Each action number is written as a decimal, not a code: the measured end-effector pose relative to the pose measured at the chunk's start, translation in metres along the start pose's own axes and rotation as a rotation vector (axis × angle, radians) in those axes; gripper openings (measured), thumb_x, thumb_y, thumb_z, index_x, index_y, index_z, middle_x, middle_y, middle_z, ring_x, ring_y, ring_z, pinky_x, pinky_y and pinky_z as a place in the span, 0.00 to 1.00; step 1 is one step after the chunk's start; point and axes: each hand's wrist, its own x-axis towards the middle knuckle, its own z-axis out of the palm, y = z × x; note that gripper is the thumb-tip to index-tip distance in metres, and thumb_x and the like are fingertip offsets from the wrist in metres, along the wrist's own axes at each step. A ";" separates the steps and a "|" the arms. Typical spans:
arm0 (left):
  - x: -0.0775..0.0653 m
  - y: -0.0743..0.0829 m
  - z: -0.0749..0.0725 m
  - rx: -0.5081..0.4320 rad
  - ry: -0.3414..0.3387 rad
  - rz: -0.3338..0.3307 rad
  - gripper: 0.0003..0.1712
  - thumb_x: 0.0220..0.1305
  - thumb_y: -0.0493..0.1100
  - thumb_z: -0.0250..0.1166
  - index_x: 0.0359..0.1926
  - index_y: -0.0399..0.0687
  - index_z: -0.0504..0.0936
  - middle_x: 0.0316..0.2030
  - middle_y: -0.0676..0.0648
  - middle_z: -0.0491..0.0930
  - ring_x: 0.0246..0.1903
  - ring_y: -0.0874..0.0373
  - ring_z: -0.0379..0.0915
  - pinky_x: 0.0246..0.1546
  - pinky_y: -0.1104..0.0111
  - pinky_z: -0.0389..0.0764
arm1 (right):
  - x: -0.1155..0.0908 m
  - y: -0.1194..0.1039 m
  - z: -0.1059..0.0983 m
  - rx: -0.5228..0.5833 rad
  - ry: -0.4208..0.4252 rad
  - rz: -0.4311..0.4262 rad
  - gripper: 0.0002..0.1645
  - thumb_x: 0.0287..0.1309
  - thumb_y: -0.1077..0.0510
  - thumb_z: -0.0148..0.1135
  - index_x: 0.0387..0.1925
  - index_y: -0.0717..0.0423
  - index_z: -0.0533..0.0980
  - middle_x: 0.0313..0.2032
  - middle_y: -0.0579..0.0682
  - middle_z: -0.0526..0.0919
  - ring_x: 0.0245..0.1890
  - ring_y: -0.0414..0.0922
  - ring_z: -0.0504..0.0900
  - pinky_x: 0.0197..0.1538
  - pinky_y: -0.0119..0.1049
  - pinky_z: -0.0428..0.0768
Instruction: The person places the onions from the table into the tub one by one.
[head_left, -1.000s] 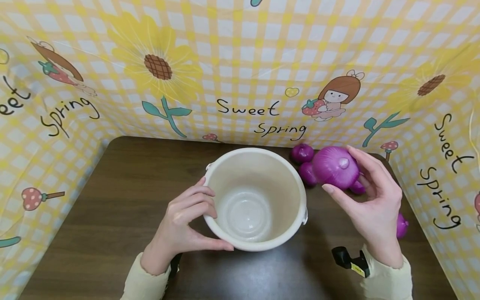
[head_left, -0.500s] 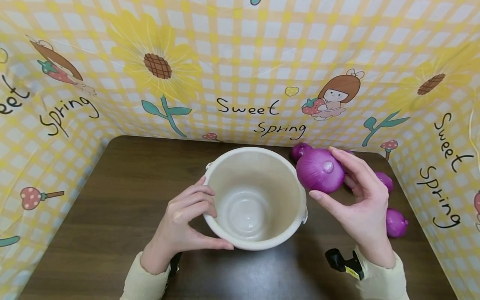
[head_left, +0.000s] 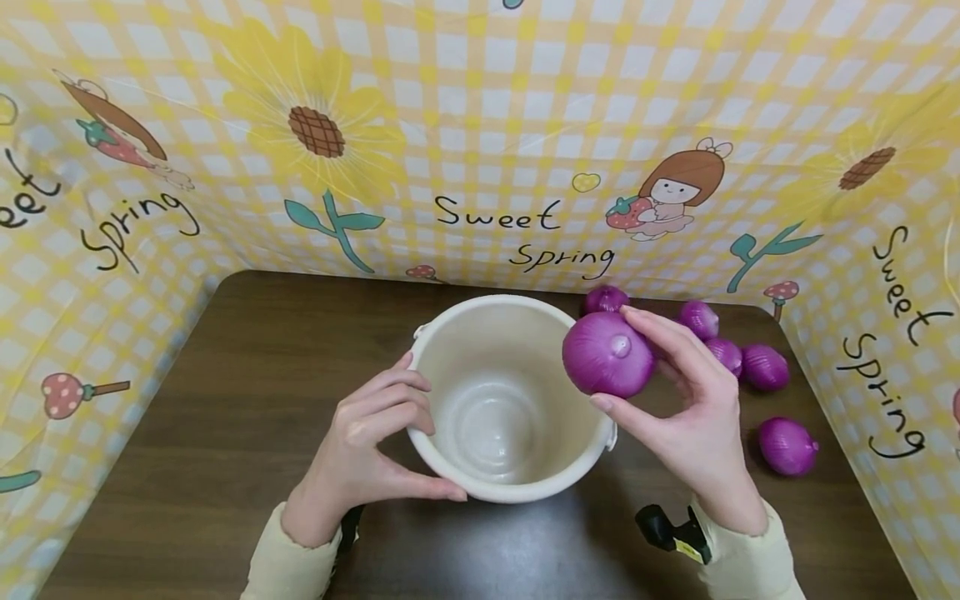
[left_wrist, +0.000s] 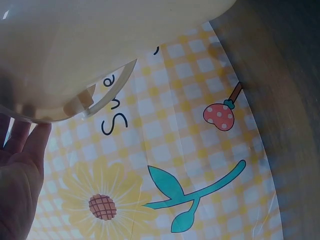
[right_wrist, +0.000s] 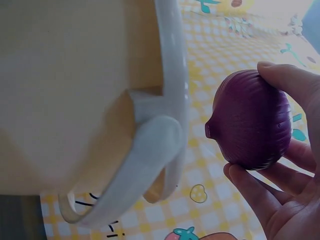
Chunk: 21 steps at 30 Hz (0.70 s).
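A purple onion (head_left: 606,357) is held by my right hand (head_left: 686,408), thumb below and fingers round its far side. In the head view it overlaps the right part of the rim of a cream plastic bucket (head_left: 512,492). From the right wrist view, the onion (right_wrist: 250,120) is beside the bucket's outer wall and handle (right_wrist: 145,160), above rim height. My left hand (head_left: 367,446) grips the bucket's left rim, fingertips over the edge and thumb along the front. No onion shows inside the bucket.
Several more purple onions lie on the brown table (head_left: 225,400) to the right, including one at the back (head_left: 606,297) behind the bucket and one near the right edge (head_left: 787,447). A checked yellow cloth (head_left: 480,125) walls the table at the back and sides.
My right hand has moved left with the onion, from above the other onions to over the bucket's right rim. The left hand and bucket have stayed in place.
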 end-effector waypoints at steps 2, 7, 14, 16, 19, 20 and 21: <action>0.000 0.000 0.000 -0.001 0.000 -0.002 0.32 0.35 0.62 0.86 0.24 0.46 0.77 0.26 0.52 0.78 0.39 0.48 0.76 0.64 0.40 0.71 | 0.000 0.000 0.002 -0.010 -0.014 0.005 0.44 0.33 0.79 0.80 0.59 0.75 0.75 0.55 0.71 0.77 0.57 0.51 0.79 0.61 0.37 0.79; -0.001 0.000 0.000 0.002 -0.002 -0.008 0.33 0.35 0.63 0.86 0.24 0.46 0.77 0.26 0.52 0.78 0.39 0.48 0.76 0.62 0.38 0.71 | -0.001 0.001 0.008 -0.045 -0.057 0.025 0.47 0.27 0.83 0.78 0.59 0.73 0.76 0.55 0.68 0.79 0.55 0.48 0.80 0.59 0.36 0.81; 0.000 0.000 0.000 -0.003 -0.006 -0.020 0.33 0.35 0.63 0.86 0.24 0.46 0.77 0.26 0.52 0.78 0.39 0.48 0.77 0.62 0.38 0.70 | -0.005 0.007 0.014 -0.083 -0.113 0.059 0.46 0.29 0.79 0.81 0.58 0.70 0.77 0.57 0.62 0.80 0.55 0.48 0.80 0.56 0.33 0.82; 0.000 0.000 0.000 -0.006 -0.007 -0.024 0.33 0.35 0.63 0.86 0.24 0.46 0.77 0.26 0.52 0.78 0.39 0.48 0.76 0.63 0.38 0.70 | -0.006 0.009 0.016 -0.093 -0.124 0.060 0.45 0.30 0.78 0.82 0.58 0.69 0.78 0.57 0.61 0.80 0.55 0.48 0.80 0.54 0.32 0.82; 0.000 0.001 0.000 -0.009 -0.008 -0.026 0.33 0.35 0.63 0.86 0.24 0.46 0.77 0.26 0.52 0.78 0.39 0.48 0.76 0.63 0.38 0.70 | -0.007 0.011 0.018 -0.103 -0.139 0.073 0.45 0.31 0.77 0.82 0.58 0.68 0.78 0.57 0.59 0.80 0.55 0.47 0.80 0.53 0.31 0.83; 0.000 0.001 0.000 -0.010 -0.008 -0.027 0.33 0.35 0.63 0.86 0.24 0.46 0.77 0.26 0.52 0.78 0.39 0.48 0.76 0.63 0.38 0.70 | -0.008 0.011 0.018 -0.108 -0.144 0.076 0.44 0.31 0.76 0.82 0.58 0.67 0.78 0.57 0.59 0.80 0.55 0.47 0.80 0.52 0.31 0.83; 0.000 0.001 0.000 -0.011 -0.008 -0.027 0.33 0.35 0.63 0.86 0.24 0.46 0.77 0.26 0.52 0.78 0.39 0.48 0.76 0.63 0.38 0.70 | -0.008 0.011 0.019 -0.114 -0.147 0.078 0.44 0.31 0.76 0.82 0.58 0.67 0.78 0.57 0.59 0.81 0.55 0.47 0.80 0.52 0.31 0.83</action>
